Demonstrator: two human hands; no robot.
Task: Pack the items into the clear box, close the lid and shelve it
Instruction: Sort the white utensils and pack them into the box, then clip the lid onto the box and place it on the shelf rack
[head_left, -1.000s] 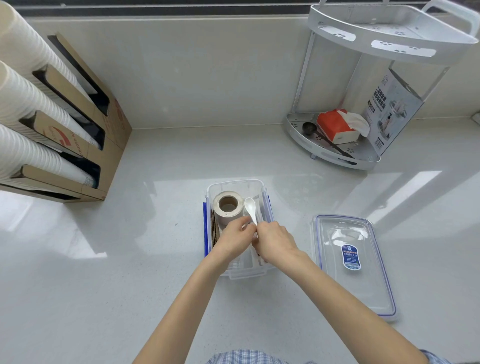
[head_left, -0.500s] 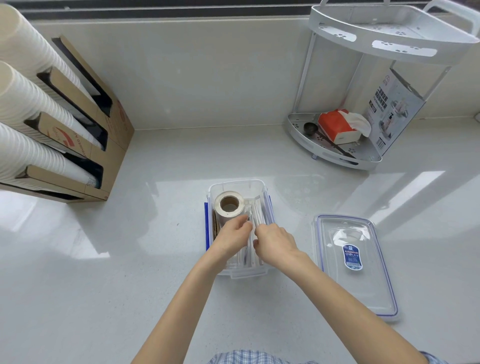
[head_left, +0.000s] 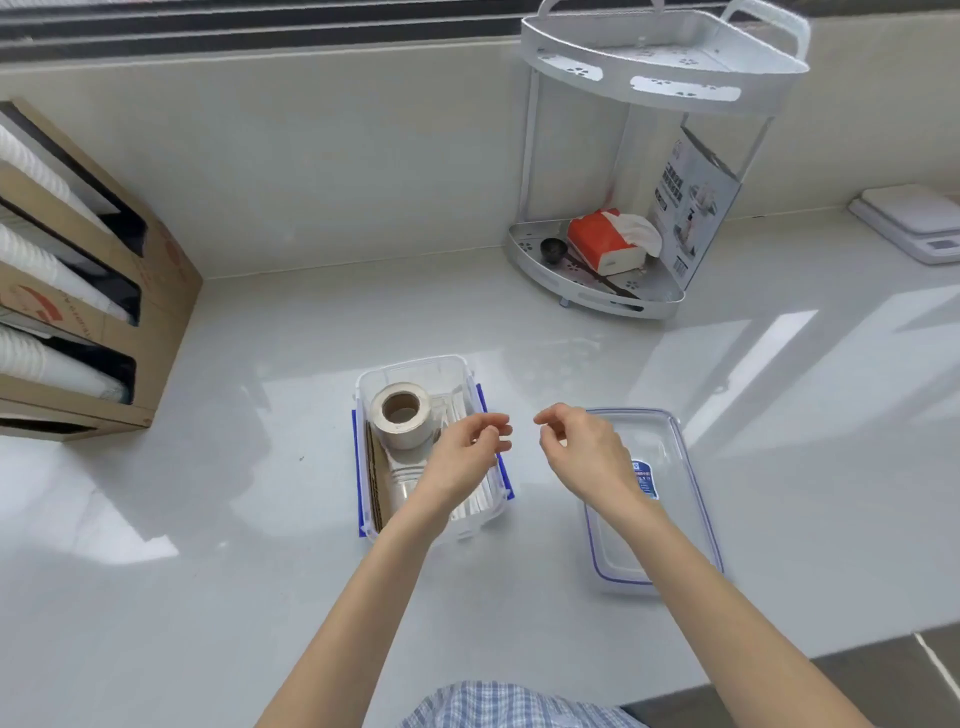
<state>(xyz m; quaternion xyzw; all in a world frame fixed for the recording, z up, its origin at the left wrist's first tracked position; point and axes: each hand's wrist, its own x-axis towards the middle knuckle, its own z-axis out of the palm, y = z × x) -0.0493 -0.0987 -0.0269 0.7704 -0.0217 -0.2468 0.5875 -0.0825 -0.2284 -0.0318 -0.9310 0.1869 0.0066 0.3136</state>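
Observation:
The clear box (head_left: 413, 368) with blue side latches stands open in the middle of the white counter. Inside it are a roll of tape (head_left: 401, 414), brown cardboard pieces (head_left: 375, 480) along the left wall and white wrapped items (head_left: 475, 506) on the right. Its clear lid (head_left: 670, 514) lies flat on the counter to the right, blue-rimmed with a small blue label. My left hand (head_left: 465, 460) hovers over the box's right side, fingers loosely curled and holding nothing. My right hand (head_left: 584, 449) hovers between box and lid, over the lid's left edge, also holding nothing.
A white two-tier corner shelf (head_left: 665, 73) stands at the back right, holding a red tissue pack (head_left: 605, 241), a black scoop and a printed card. A cardboard rack of paper cups (head_left: 78, 291) is at the left. A white scale (head_left: 917, 221) sits far right.
Both hands have lifted out of the box and moved right, letting go of the white spoon and wrapped items, which now lie inside. The camera has shifted a little.

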